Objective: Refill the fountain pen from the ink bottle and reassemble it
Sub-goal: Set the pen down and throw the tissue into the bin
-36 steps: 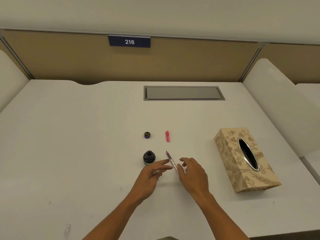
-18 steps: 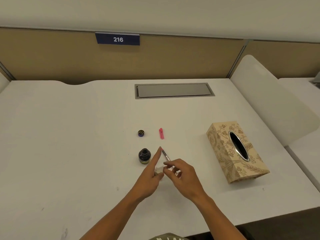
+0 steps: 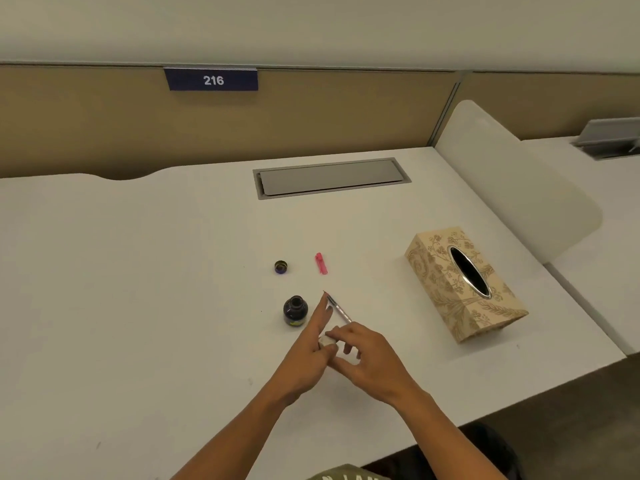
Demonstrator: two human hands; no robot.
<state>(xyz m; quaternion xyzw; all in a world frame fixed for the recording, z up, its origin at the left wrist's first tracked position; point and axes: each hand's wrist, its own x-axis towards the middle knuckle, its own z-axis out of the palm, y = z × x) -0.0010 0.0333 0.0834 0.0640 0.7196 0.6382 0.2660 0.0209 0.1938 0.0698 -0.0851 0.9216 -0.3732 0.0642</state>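
Both hands have drawn closer together than a second ago, when they lay spread flat on either side of the pen (image 3: 338, 308); now the right hand (image 3: 372, 363) has its fingers curled round the pen's near end, while the left hand (image 3: 308, 358) pinches something small and pale against it with thumb and bent fingers, its forefinger stretched straight out along the shaft. What that pale bit is I cannot tell; it may be a wad of tissue or part of the barrel.

The pen's thin far end juts out past the left forefinger. The open bottle (image 3: 295, 310) stands just left of that finger, its cap (image 3: 281, 267) further off beyond it, and the pink pen cap (image 3: 321, 263) lies beyond the fingertips, a little to the right. A tissue box (image 3: 464, 282) sits well off to the right of the right hand.

To my eye the pen is being taken apart or readied for the dip. It would go best with the right hand holding the body firm and the left twisting gently, no yanking, since the bottle stands uncapped so near the left knuckles and a sideways jerk could tip it. Keep the nib end pointed away from the bottle until it is lifted over the mouth, and lower it straight down
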